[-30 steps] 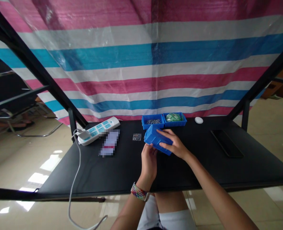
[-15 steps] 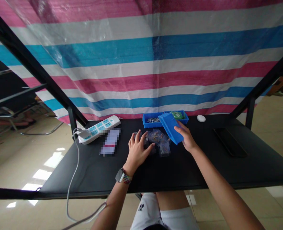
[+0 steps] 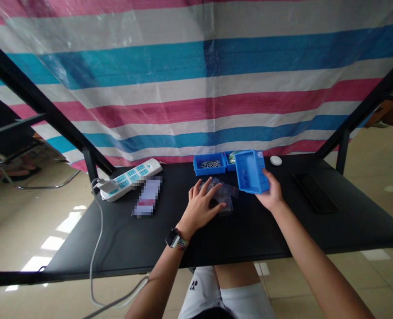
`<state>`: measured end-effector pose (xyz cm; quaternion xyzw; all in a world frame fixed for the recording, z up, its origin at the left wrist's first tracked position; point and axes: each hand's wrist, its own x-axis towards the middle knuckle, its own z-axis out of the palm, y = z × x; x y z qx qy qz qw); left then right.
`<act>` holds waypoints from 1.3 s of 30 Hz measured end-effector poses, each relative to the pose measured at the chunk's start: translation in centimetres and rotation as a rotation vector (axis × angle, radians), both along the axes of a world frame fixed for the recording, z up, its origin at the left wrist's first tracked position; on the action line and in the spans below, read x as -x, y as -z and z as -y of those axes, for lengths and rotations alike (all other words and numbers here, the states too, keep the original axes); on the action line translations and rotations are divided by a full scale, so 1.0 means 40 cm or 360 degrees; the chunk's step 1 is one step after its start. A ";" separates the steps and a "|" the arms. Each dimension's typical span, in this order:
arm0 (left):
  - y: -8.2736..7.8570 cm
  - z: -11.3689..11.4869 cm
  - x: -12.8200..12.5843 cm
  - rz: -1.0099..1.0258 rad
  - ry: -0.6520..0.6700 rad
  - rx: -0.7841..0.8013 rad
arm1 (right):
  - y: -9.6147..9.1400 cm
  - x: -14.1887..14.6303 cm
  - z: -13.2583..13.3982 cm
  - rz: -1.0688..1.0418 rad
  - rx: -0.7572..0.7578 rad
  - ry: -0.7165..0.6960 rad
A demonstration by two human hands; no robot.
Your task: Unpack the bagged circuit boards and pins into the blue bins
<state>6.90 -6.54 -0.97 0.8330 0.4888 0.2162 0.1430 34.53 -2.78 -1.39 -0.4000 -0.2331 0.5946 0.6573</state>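
Note:
My right hand [image 3: 271, 190] grips a blue plastic bin [image 3: 250, 172] by its lower right side, tilted so that its bare inside faces me. On the black table, my left hand [image 3: 203, 204] lies with fingers spread over a pile of small clear plastic bags [image 3: 227, 201]. The hand hides part of the pile, and what the bags hold is hard to make out now. Behind them stands a blue bin of screws [image 3: 210, 164]. Beside it is another blue bin with green packets [image 3: 231, 157], partly covered by the held bin.
A white power strip [image 3: 131, 179] with a plugged-in cable and a blurred phone-like object [image 3: 147, 196] lie at the left. On the right are a white round object [image 3: 275, 161] and a dark flat phone-like object [image 3: 315, 192]. A striped tarp [image 3: 143, 106] hangs behind the table [image 3: 116, 239].
The held bin has turned from tipped over the bags to showing its inside. My left hand has slid right across the pile, its fingers still spread. The view has shifted slightly.

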 end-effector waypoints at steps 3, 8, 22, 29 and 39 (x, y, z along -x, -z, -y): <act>0.015 -0.026 -0.020 -0.0116 0.0181 0.0007 | 0.001 -0.003 0.004 -0.0168 -0.0039 -0.0056; 0.019 -0.033 -0.060 -0.0043 0.0065 -0.0089 | -0.004 -0.002 0.008 -0.0374 -0.0013 -0.0075; -0.011 -0.034 -0.039 0.0473 0.0025 0.0338 | -0.019 0.006 0.023 -0.0272 -0.0008 -0.0121; -0.104 0.020 -0.009 0.1282 0.0159 0.0573 | -0.051 0.004 0.062 -0.0194 0.0006 -0.1216; -0.151 0.066 0.019 0.1672 -0.0025 0.1108 | -0.023 0.026 0.076 -0.0275 0.0378 -0.1797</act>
